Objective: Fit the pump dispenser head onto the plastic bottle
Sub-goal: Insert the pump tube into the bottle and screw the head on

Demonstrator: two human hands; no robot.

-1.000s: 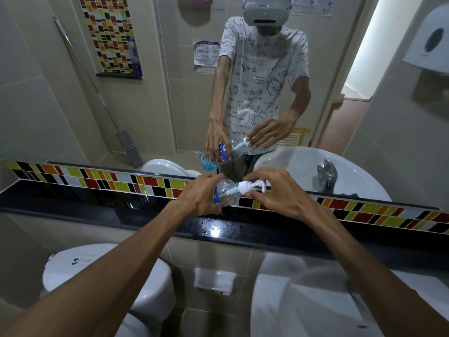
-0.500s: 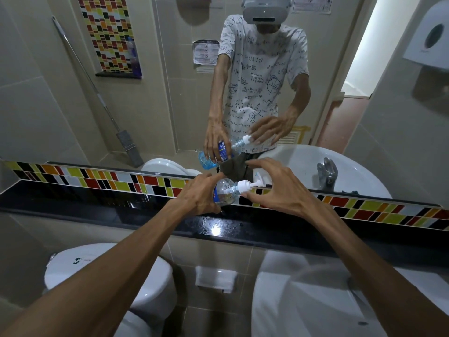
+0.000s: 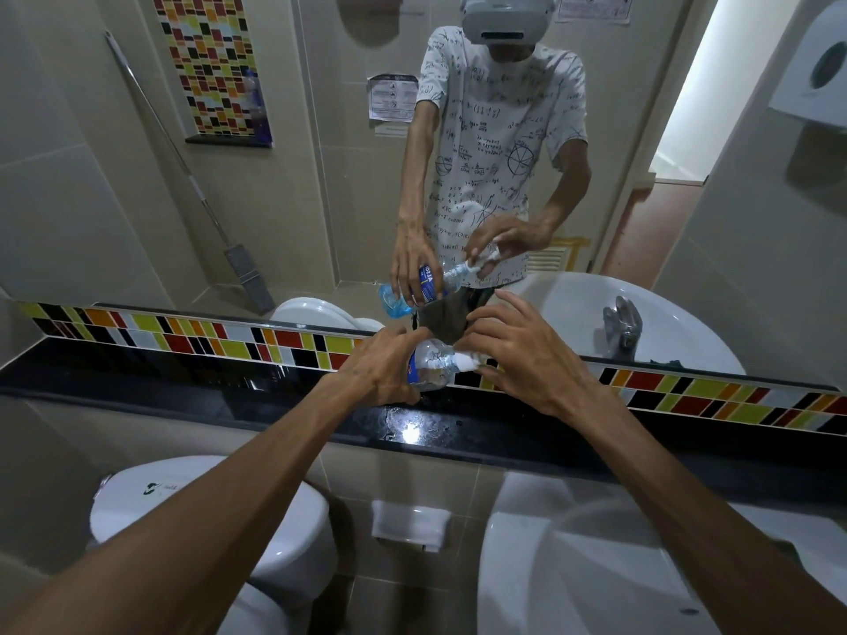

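A clear plastic bottle (image 3: 428,364) with a blue label lies tilted in my left hand (image 3: 376,373), its neck pointing right, held above the black ledge. The white pump dispenser head (image 3: 465,361) sits on the bottle's neck. My right hand (image 3: 527,359) is around the pump head, thumb and lower fingers closed on it, with the index finger lifted and spread. The pump's nozzle is hidden behind my fingers. The mirror ahead shows the same grip, with blue liquid in the bottle's bottom.
A glossy black ledge (image 3: 229,387) with a coloured tile strip (image 3: 206,341) runs under the mirror (image 3: 321,176). A white sink (image 3: 596,566) is below right and a white toilet (image 3: 206,511) below left. A paper dispenser (image 3: 816,71) hangs top right.
My right hand has shifted its fingers on the pump head, with the index finger lifting away. The bottle has stayed in my left hand at about the same place.
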